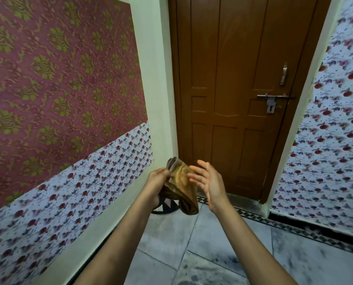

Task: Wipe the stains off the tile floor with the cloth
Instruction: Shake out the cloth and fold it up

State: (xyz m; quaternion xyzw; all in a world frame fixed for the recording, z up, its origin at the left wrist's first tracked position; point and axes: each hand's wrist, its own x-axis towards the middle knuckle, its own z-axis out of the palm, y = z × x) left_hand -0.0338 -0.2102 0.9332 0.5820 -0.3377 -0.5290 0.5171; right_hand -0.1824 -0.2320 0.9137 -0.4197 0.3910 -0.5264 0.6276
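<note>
- The tile floor (pixel 222 254) lies well below both hands, grey and smudged with dark marks nearest the camera; a dark patch shows at the bottom edge of the view, under the forearms.
- The brown wooden door (pixel 243 89) stands beyond the hands, with a sandal (pixel 167 204) on the floor beneath the left hand, partly hidden.
- The brown cloth (pixel 183 188) hangs in the air between the two hands, bunched, its long axis running down and slightly toward the right hand; it is nowhere near the tiles.
- The left hand (pixel 157 182) grips the cloth's upper end, fingers curled round it.
- The right hand (pixel 209 182) is spread, fingers straight, its fingertips at the cloth's near face; I cannot tell whether they touch.
- Judgement: wiping has not begun; the coming move is downward, and the left hand already has the cloth.
</note>
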